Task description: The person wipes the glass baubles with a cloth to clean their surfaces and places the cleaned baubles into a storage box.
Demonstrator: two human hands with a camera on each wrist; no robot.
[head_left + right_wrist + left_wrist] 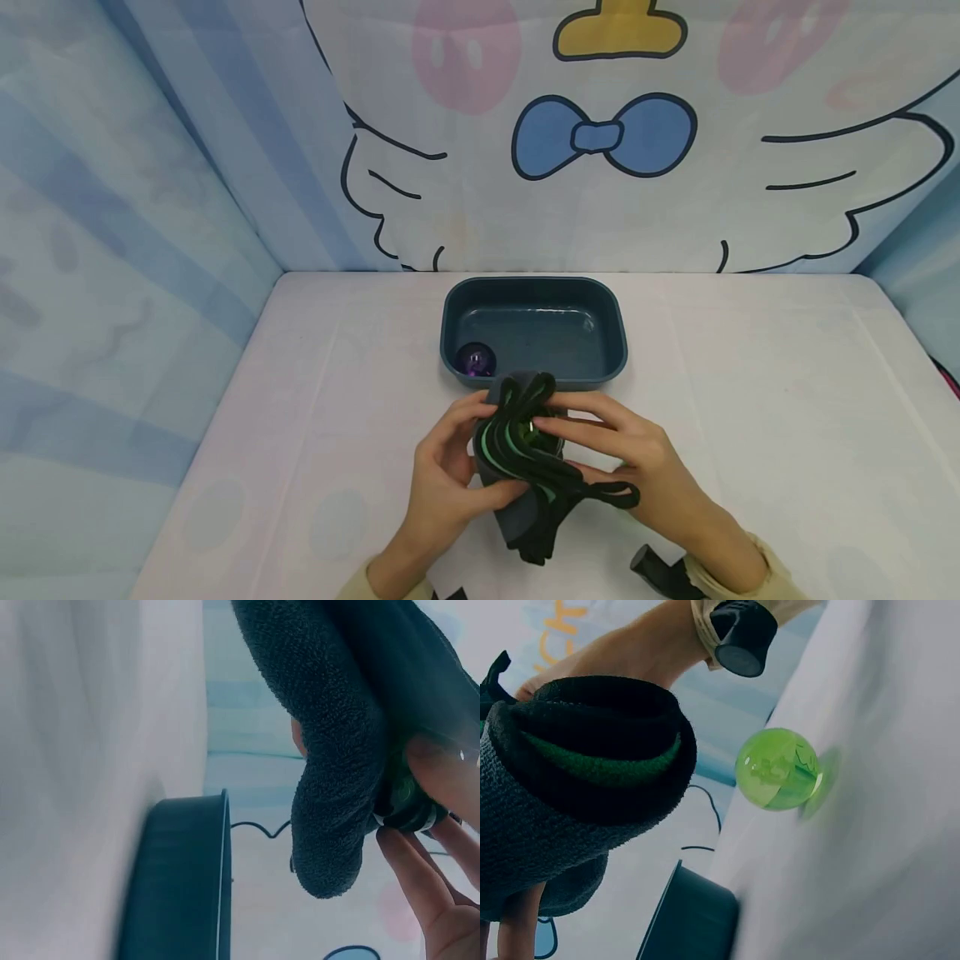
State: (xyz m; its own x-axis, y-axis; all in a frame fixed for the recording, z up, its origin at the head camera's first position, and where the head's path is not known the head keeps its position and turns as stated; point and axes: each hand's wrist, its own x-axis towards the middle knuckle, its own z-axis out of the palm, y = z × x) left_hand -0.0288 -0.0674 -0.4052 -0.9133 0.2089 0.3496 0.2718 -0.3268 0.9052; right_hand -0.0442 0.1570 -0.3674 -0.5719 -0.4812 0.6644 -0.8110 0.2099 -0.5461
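- White worktop (750, 375) beneath everything, carrying the basin (570, 342); its flat surface leaves the basin sitting level.
- The basin is dark blue-green and open-topped, its raised walls probably enough to keep a round thing from rolling off.
- The dark cloth (510, 442) with green bands is bunched in folds just on the near side of the basin, lifted off the worktop; the folds likely give a soft, thick grip.
- Left hand (450, 475): curled round the cloth, thumb in front, presumably to steady it.
- Right hand (645, 458): partly closed, pinching a shiny greenish piece (409, 799) against the cloth, likely so it cannot slip; its full shape is hidden.
- The clear green ball (778, 769) rests on the worktop, outside the basin on its near side.
- The purple ball (476, 360) lies inside the basin, at its near left corner.
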